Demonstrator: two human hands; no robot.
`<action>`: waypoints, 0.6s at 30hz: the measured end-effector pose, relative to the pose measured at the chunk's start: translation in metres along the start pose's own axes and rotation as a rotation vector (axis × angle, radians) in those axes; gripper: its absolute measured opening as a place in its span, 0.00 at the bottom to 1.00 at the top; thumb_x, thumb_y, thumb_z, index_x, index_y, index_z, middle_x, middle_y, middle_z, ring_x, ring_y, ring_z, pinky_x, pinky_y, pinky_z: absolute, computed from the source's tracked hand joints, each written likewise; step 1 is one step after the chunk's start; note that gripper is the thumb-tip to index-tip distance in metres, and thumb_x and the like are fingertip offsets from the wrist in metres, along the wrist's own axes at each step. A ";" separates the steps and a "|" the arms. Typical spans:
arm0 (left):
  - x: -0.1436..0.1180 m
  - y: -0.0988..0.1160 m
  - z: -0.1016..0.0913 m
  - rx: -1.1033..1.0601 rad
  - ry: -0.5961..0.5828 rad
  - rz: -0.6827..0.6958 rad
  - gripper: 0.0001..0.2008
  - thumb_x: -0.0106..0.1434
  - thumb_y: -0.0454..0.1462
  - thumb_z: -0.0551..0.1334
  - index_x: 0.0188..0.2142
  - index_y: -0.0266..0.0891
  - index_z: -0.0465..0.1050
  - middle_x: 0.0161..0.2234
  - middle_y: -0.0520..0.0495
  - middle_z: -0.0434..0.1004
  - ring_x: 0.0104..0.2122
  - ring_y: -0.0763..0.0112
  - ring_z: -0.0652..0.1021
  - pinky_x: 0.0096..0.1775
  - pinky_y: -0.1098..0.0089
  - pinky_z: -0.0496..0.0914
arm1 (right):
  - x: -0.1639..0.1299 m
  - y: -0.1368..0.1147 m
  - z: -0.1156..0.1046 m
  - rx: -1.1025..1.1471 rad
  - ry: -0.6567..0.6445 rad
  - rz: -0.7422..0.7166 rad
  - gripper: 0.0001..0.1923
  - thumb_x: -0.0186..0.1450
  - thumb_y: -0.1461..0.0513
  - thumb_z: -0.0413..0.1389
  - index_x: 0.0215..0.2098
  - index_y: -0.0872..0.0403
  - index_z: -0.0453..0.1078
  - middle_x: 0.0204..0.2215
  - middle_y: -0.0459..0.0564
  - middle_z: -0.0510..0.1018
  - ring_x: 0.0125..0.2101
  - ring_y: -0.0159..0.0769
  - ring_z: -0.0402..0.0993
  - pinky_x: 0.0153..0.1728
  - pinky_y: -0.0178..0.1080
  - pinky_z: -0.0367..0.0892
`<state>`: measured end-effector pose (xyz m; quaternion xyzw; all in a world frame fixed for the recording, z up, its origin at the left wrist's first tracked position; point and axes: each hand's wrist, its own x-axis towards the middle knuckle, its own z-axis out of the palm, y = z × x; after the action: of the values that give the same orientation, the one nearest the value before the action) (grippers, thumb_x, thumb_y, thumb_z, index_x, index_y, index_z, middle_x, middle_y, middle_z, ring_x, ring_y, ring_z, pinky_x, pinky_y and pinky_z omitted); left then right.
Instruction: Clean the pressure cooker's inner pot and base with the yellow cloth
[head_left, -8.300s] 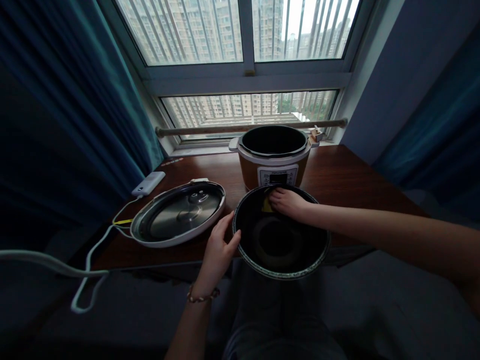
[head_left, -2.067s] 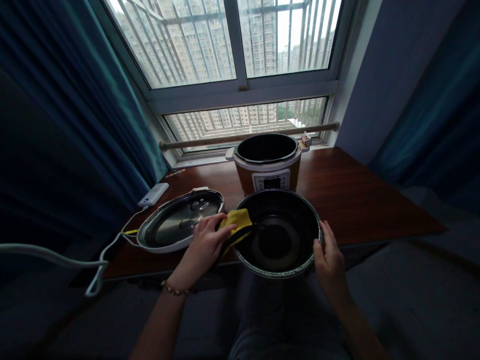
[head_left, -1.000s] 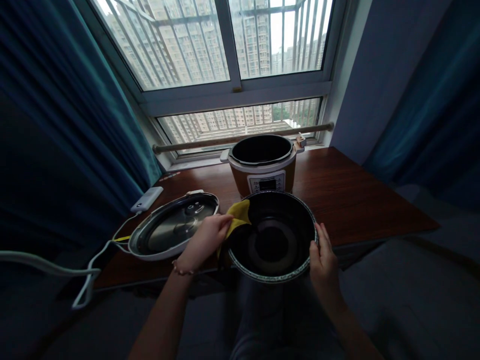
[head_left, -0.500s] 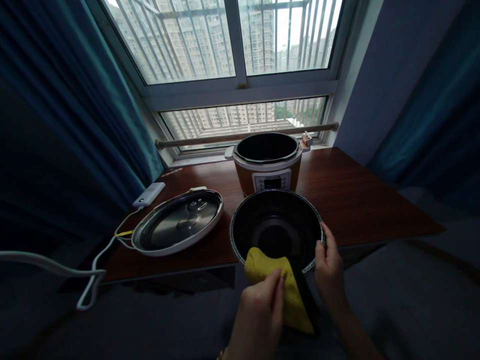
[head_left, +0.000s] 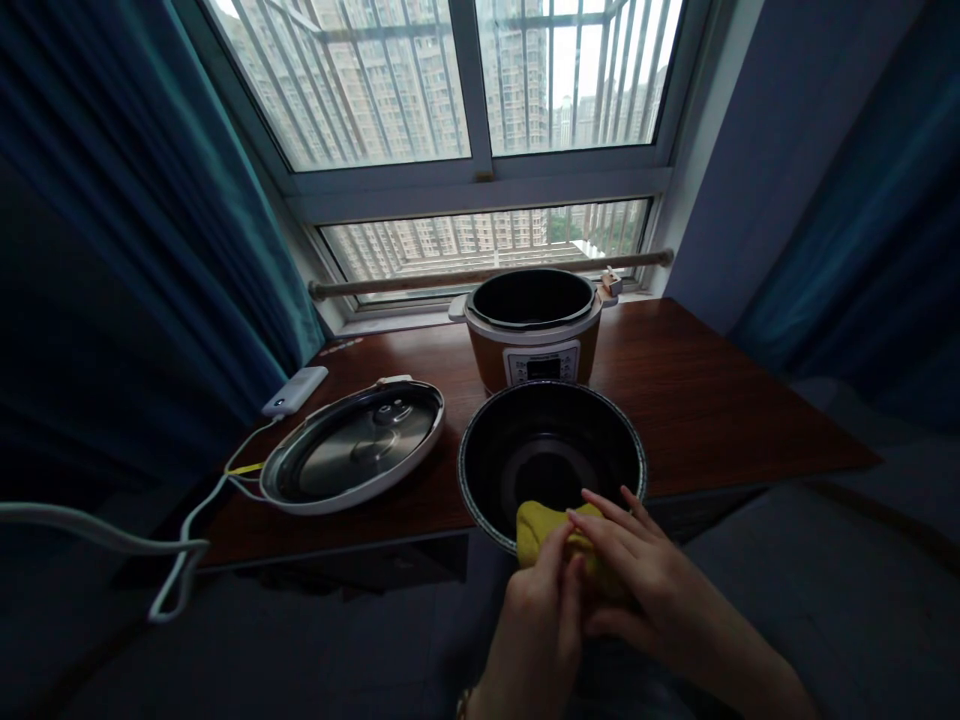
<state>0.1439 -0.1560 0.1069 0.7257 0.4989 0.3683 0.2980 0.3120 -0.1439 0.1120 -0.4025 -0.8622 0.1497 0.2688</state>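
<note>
A barred window (head_left: 480, 90) and blue curtains (head_left: 150, 200) back a dark wooden table (head_left: 712, 400). On it stand a cooker (head_left: 534, 325) and, left of it, a lid (head_left: 352, 448) lying flat. Just before the cooker, at the near edge, sits a black pot (head_left: 551, 465): probably stiff, fairly light, smooth inside, best gripped at the rim. A yellow cloth (head_left: 544, 528), soft and limp, drapes over its near rim, pinched by the left hand (head_left: 536, 610) and clasped by the right hand (head_left: 637, 580).
</note>
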 end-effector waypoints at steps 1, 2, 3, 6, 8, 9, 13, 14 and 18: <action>0.000 -0.001 -0.002 -0.019 0.017 0.000 0.16 0.66 0.35 0.48 0.50 0.38 0.65 0.40 0.44 0.78 0.34 0.72 0.79 0.35 0.77 0.73 | 0.001 -0.003 0.001 -0.012 0.011 -0.004 0.34 0.58 0.56 0.58 0.60 0.53 0.55 0.50 0.55 0.71 0.54 0.43 0.62 0.58 0.54 0.49; -0.001 -0.002 -0.003 -0.026 0.043 0.007 0.15 0.66 0.35 0.48 0.49 0.39 0.66 0.39 0.45 0.78 0.33 0.73 0.79 0.34 0.78 0.73 | 0.003 -0.005 0.003 -0.025 0.035 -0.001 0.33 0.58 0.56 0.58 0.60 0.53 0.55 0.47 0.54 0.73 0.51 0.42 0.66 0.58 0.54 0.50; -0.002 -0.004 -0.003 -0.015 0.080 0.019 0.14 0.65 0.35 0.48 0.47 0.39 0.67 0.38 0.46 0.79 0.32 0.74 0.79 0.33 0.79 0.73 | 0.006 -0.006 0.005 -0.039 0.055 0.002 0.31 0.59 0.56 0.57 0.59 0.53 0.57 0.43 0.53 0.75 0.46 0.40 0.69 0.57 0.53 0.52; -0.007 -0.009 -0.003 0.117 0.258 0.094 0.12 0.64 0.34 0.52 0.43 0.40 0.70 0.34 0.48 0.80 0.29 0.74 0.79 0.32 0.77 0.72 | 0.014 -0.006 0.009 -0.051 0.058 -0.012 0.17 0.63 0.56 0.53 0.49 0.52 0.67 0.32 0.48 0.75 0.34 0.34 0.71 0.55 0.50 0.56; -0.010 -0.011 -0.004 0.186 0.371 0.129 0.10 0.62 0.34 0.54 0.42 0.41 0.71 0.31 0.49 0.80 0.28 0.73 0.79 0.33 0.76 0.72 | 0.019 -0.006 0.010 -0.031 0.057 -0.034 0.12 0.65 0.57 0.49 0.40 0.52 0.71 0.29 0.46 0.74 0.32 0.32 0.71 0.55 0.48 0.58; -0.011 -0.011 -0.006 0.195 0.414 0.128 0.10 0.62 0.34 0.55 0.41 0.41 0.71 0.30 0.50 0.79 0.28 0.73 0.79 0.34 0.76 0.72 | 0.020 -0.006 0.010 -0.012 0.069 -0.039 0.11 0.66 0.58 0.48 0.37 0.53 0.71 0.28 0.46 0.74 0.31 0.32 0.71 0.54 0.47 0.59; -0.009 -0.005 -0.018 0.130 0.493 0.075 0.09 0.63 0.34 0.53 0.41 0.41 0.70 0.27 0.53 0.77 0.25 0.76 0.77 0.30 0.77 0.72 | 0.020 -0.006 0.013 0.123 0.322 0.087 0.12 0.67 0.59 0.46 0.34 0.53 0.70 0.26 0.46 0.76 0.28 0.31 0.72 0.40 0.37 0.69; -0.007 -0.003 -0.020 0.119 0.495 0.081 0.09 0.63 0.34 0.53 0.41 0.41 0.70 0.28 0.52 0.77 0.26 0.76 0.77 0.30 0.77 0.71 | 0.018 -0.005 0.014 0.168 0.430 0.195 0.12 0.66 0.59 0.47 0.34 0.53 0.70 0.25 0.46 0.76 0.26 0.31 0.73 0.33 0.34 0.70; 0.005 0.009 -0.018 0.133 0.447 0.217 0.10 0.62 0.31 0.54 0.42 0.41 0.67 0.32 0.49 0.75 0.31 0.74 0.76 0.33 0.74 0.71 | -0.001 0.006 0.009 0.270 0.992 0.718 0.16 0.65 0.54 0.45 0.42 0.54 0.68 0.30 0.49 0.77 0.28 0.36 0.74 0.25 0.34 0.69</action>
<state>0.1345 -0.1531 0.1247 0.6936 0.4946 0.5158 0.0908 0.3110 -0.1414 0.1020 -0.6510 -0.4193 0.1336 0.6184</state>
